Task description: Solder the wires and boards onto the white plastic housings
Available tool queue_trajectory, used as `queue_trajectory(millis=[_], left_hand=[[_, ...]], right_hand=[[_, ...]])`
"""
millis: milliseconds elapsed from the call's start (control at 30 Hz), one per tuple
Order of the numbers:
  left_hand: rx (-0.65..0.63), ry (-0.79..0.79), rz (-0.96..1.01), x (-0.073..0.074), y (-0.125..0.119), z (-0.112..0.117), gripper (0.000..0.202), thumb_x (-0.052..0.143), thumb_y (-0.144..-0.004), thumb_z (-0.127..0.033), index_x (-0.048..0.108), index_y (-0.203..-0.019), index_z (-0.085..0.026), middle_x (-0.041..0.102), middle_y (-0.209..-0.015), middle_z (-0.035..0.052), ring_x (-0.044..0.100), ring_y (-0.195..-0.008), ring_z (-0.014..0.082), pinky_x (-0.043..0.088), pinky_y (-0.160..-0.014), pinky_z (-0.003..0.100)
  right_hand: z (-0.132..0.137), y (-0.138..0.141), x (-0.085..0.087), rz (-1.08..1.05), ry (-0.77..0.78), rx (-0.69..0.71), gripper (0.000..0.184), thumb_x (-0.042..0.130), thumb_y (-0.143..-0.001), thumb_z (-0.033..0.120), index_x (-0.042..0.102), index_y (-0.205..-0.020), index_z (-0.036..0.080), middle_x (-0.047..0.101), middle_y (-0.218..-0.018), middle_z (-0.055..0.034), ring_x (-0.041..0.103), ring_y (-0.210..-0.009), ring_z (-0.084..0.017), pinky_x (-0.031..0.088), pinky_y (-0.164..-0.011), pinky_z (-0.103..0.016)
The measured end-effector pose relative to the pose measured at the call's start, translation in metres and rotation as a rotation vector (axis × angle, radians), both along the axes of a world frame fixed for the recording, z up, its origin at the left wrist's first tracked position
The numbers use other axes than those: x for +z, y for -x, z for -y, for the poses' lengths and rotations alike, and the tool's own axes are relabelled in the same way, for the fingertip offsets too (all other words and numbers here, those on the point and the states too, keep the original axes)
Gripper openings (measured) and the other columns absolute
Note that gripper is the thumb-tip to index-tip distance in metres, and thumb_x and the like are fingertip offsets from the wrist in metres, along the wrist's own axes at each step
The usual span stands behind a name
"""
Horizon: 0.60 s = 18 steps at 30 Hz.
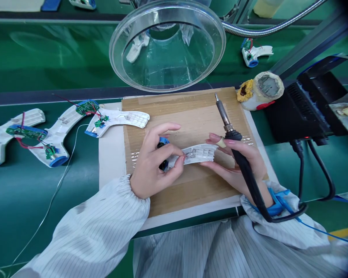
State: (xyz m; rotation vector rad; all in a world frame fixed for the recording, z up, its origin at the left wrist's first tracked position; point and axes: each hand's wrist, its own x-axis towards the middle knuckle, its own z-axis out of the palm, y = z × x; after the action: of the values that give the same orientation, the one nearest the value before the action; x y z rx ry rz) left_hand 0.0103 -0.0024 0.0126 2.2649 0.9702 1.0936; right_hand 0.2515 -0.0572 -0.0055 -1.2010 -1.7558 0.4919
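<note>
While a white ribbed plastic housing (198,153) is held between both hands above a cardboard pad (188,116), its blue-ringed end (164,141) is enclosed by the left hand (152,166), and the housing is pinched between that hand's curled fingers and thumb. Small marks are seen on the housing's ribbed face, but they are too small to be identified. The black handle of a soldering iron (243,166) is gripped by the right hand (237,164), while the far end of the housing is supported by that hand's extended fingers. The iron's metal shaft is angled up and away, and its pointed tip (218,97) is held well apart from the housing. A blue wrist strap (275,204) is worn on the right wrist, and both arms are covered by striped white sleeves (89,220). The pad is laid on a white sheet (111,154) on the green worktop (23,200). Three similar white housings with green circuit boards (56,135) and red wires are placed beside the pad on the left. A clear magnifier lens (166,46) is suspended above, and a tip cleaner with yellow brass wool (259,90) is placed near a black soldering station (310,104) on the right.
</note>
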Motion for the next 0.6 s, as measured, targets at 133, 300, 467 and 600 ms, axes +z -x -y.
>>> queue_trajectory(millis=[133, 300, 467, 600], left_hand=[[-0.021, 0.060, 0.021, -0.003, -0.004, 0.001, 0.012, 0.064, -0.095, -0.013, 0.071, -0.088, -0.021, 0.058, -0.143, 0.0127, 0.062, -0.130, 0.0266, 0.061, -0.104, 0.044], [-0.099, 0.144, -0.155, 0.036, 0.040, -0.015, 0.014, 0.064, -0.097, -0.018, 0.073, -0.087, -0.022, 0.059, -0.142, 0.0119, 0.067, -0.117, 0.0237, 0.059, -0.106, 0.043], [0.299, 0.062, -0.506, 0.107, 0.151, -0.090, 0.057, 0.063, -0.091, -0.075, 0.077, -0.082, -0.021, 0.068, -0.122, 0.0068, 0.065, -0.123, 0.0339, 0.057, -0.104, 0.055], [0.676, -0.011, -0.467, 0.123, 0.196, -0.164, 0.070, 0.065, -0.077, -0.089, 0.072, -0.076, -0.019, 0.069, -0.087, 0.0045, 0.071, -0.104, 0.0341, 0.053, -0.107, 0.062]], right_hand=[[0.000, 0.000, -0.001, -0.022, 0.000, 0.022, 0.069, 0.090, -0.087, 0.020, 0.055, -0.144, 0.039, 0.075, -0.139, -0.0023, 0.077, -0.120, -0.027, 0.068, -0.105, -0.048], [-0.002, -0.002, -0.002, 0.014, -0.014, 0.051, 0.076, 0.092, -0.085, 0.025, 0.053, -0.149, 0.032, 0.074, -0.141, -0.0076, 0.074, -0.127, -0.030, 0.065, -0.110, -0.047], [-0.003, -0.003, -0.007, 0.034, -0.044, -0.015, 0.069, 0.090, -0.088, 0.027, 0.055, -0.147, 0.030, 0.075, -0.138, -0.0088, 0.074, -0.127, -0.029, 0.064, -0.110, -0.046], [-0.002, 0.001, -0.009, 0.031, -0.044, -0.031, 0.059, 0.086, -0.091, 0.030, 0.058, -0.142, 0.029, 0.077, -0.134, -0.0085, 0.076, -0.122, -0.030, 0.065, -0.108, -0.048]])
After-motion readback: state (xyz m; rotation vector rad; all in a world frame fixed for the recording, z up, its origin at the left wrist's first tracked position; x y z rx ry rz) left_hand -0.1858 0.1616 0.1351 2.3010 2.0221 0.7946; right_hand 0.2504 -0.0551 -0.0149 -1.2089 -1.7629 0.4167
